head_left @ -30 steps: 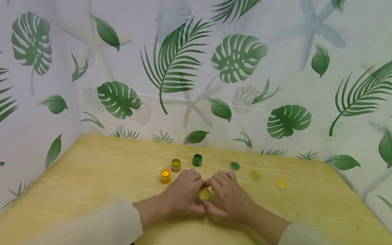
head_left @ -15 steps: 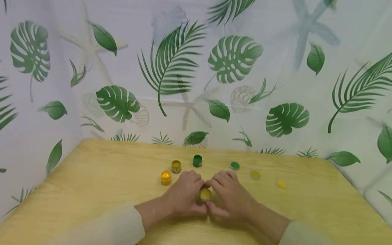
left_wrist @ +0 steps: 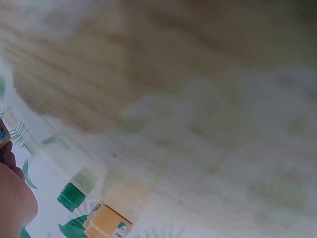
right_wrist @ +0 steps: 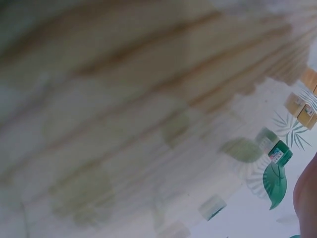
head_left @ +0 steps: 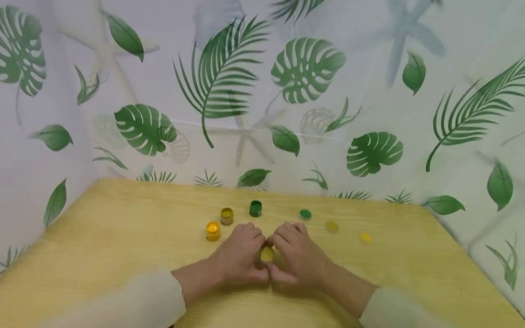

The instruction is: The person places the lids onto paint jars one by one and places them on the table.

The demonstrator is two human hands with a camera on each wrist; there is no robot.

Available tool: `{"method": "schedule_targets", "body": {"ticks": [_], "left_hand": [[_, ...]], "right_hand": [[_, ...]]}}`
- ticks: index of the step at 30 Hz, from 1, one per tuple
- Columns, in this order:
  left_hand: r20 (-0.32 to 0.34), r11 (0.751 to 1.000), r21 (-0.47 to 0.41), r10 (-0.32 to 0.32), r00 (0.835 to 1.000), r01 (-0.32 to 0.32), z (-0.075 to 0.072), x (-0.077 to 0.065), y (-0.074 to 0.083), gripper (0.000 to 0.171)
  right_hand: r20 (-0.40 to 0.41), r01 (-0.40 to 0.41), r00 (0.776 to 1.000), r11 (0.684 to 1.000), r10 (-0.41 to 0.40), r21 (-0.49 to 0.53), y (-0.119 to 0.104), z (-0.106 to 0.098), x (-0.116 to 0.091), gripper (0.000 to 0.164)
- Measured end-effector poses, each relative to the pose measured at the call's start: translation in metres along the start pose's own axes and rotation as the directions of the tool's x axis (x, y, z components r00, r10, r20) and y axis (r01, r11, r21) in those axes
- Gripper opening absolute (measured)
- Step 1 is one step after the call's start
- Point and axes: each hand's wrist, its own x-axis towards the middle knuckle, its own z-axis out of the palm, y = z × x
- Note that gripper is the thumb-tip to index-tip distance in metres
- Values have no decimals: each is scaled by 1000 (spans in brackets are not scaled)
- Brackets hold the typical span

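Note:
In the head view a small paint jar with a pale yellow top stands upright between the two hands. My left hand curls round its left side, thumb at the near edge. Around the other side my right hand grips it, with the fingertips of both hands meeting at the front and back. Most of the jar's wall is hidden by the fingers. At the left edge of the left wrist view, part of a jar shows against fingertips.
Beyond my left hand stand three uncovered paint jars: orange, dark yellow and green. Behind my right hand lie a green lid, an olive lid and a yellow lid. A leaf-patterned cloth rises behind the table.
The head view has shifted slightly, moving the whole scene a little left and up. Both hands keep their grip on the jar with almost no visible movement.

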Motion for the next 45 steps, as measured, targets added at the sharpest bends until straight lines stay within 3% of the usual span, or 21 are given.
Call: {"method": "schedule_targets", "body": {"ticks": [4, 21, 25, 31, 36, 40, 45], "left_hand": [[-18, 1000, 9, 1, 1000, -1, 2, 0, 1, 33], [38, 1000, -19, -12, 999, 12, 8, -3, 2, 34], [59, 1000, -15, -10, 998, 11, 3, 0, 1, 36], [34, 999, 0, 34, 999, -34, 0, 0, 1, 37], [52, 997, 26, 70, 996, -71, 2, -2, 1, 40], [43, 995, 25, 96, 994, -97, 2, -3, 3, 42], [11, 997, 19, 78, 997, -78, 3, -7, 6, 45]], "right_hand": [[2, -37, 999, 999, 37, -1, -1, 2, -1, 30], [47, -65, 997, 998, 65, 3, -2, 6, -6, 27], [24, -48, 999, 999, 48, -3, 0, 4, -3, 29], [-18, -7, 1000, 1000, 7, -17, 1, 4, -1, 31], [-81, 39, 996, 999, -38, 2, 0, 6, -1, 47], [-99, 13, 995, 1000, -12, 12, -1, 5, -3, 52], [-55, -28, 998, 999, 31, 45, -4, 6, -3, 43]]}}
